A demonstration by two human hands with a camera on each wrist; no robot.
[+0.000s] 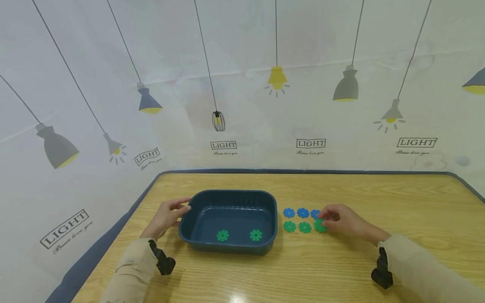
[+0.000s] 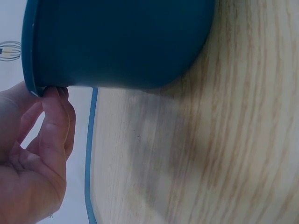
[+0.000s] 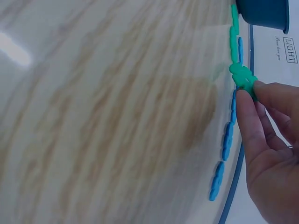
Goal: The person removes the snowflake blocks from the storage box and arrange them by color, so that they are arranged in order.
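A dark blue plastic basin [image 1: 231,219] stands on the wooden table, with two green flower-shaped discs [image 1: 222,235] inside near its front wall. My left hand [image 1: 168,215] grips the basin's left rim, thumb over the edge and fingertips under the lip in the left wrist view. Right of the basin, my right hand [image 1: 344,221] pinches a green notched disc [image 3: 244,80] between thumb and fingers, tilted off the table. Beside it lie two more green discs [image 1: 289,227] in a row. Behind them runs a row of blue discs [image 1: 302,213], partly hidden by the right hand.
The wooden table [image 1: 398,202] has a dark blue edge along the back and sides. Behind it hangs a pale backdrop [image 1: 250,155] printed with lamps and lettering. Each wrist carries a small black camera [image 1: 382,271].
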